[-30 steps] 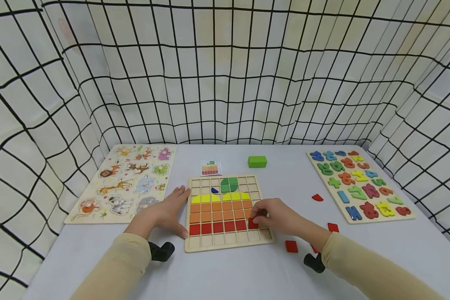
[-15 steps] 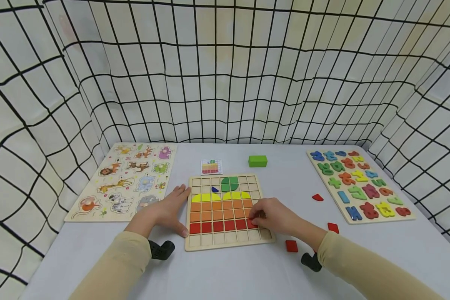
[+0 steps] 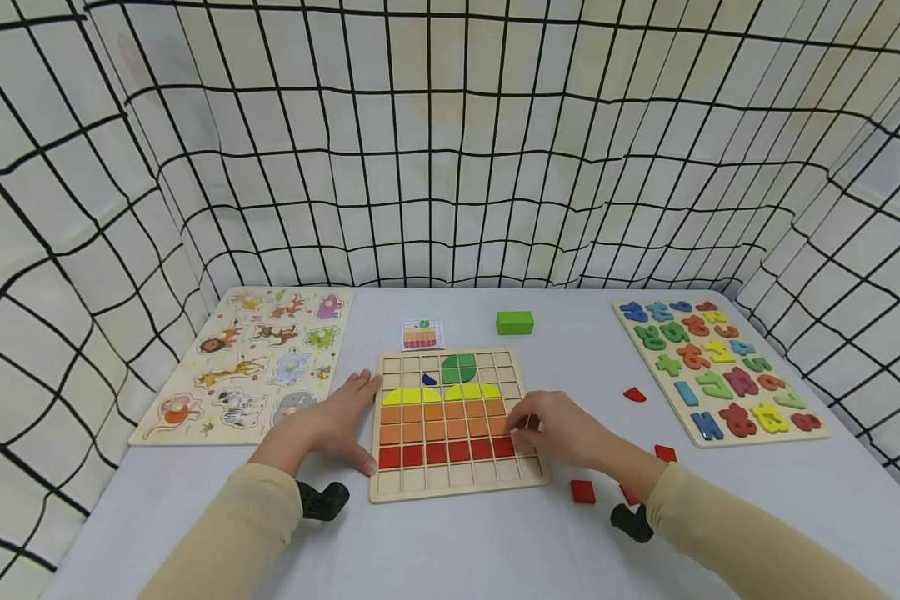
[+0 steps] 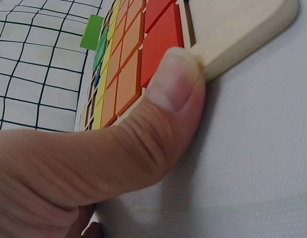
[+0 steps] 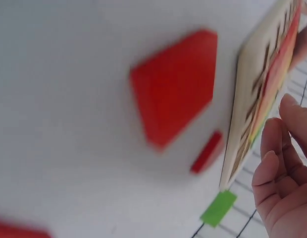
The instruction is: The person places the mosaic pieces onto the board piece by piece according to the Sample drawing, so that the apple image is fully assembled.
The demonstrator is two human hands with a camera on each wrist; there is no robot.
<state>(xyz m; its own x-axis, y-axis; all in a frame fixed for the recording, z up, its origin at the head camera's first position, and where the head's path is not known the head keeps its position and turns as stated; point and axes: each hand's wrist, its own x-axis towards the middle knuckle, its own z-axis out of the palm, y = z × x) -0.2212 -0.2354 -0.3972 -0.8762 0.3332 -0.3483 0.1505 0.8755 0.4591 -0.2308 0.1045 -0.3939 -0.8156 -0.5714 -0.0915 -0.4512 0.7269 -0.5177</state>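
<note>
A wooden grid board (image 3: pixel 450 492) lies in the middle of the head view, with rows of red, orange and yellow tiles and several green ones at the top. My left hand (image 3: pixel 330 425) lies along its left edge, fingers extended. In the left wrist view the thumb (image 4: pixel 176 82) touches the board's rim beside a red tile (image 4: pixel 163 39). My right hand (image 3: pixel 551 425) is over the board's right side, fingers loosely bent, just beside the rightmost red square tile (image 3: pixel 503 447). The right wrist view shows a gap between thumb and fingers (image 5: pixel 287 163), and no tile there.
Loose red pieces lie right of the board: a square (image 3: pixel 582 492), another square (image 3: pixel 666 453) and a wedge (image 3: pixel 634 394). A pattern card (image 3: pixel 422 335) and a green block (image 3: pixel 514 322) stand behind. An animal puzzle (image 3: pixel 251 367) is left, a number puzzle (image 3: pixel 720 371) right. Black netting (image 3: pixel 450 179) surrounds the table.
The red tile that my right hand was setting down now lies flat at the right end of the red row. The right hand has let go and shifted slightly right. My left hand stays put.
</note>
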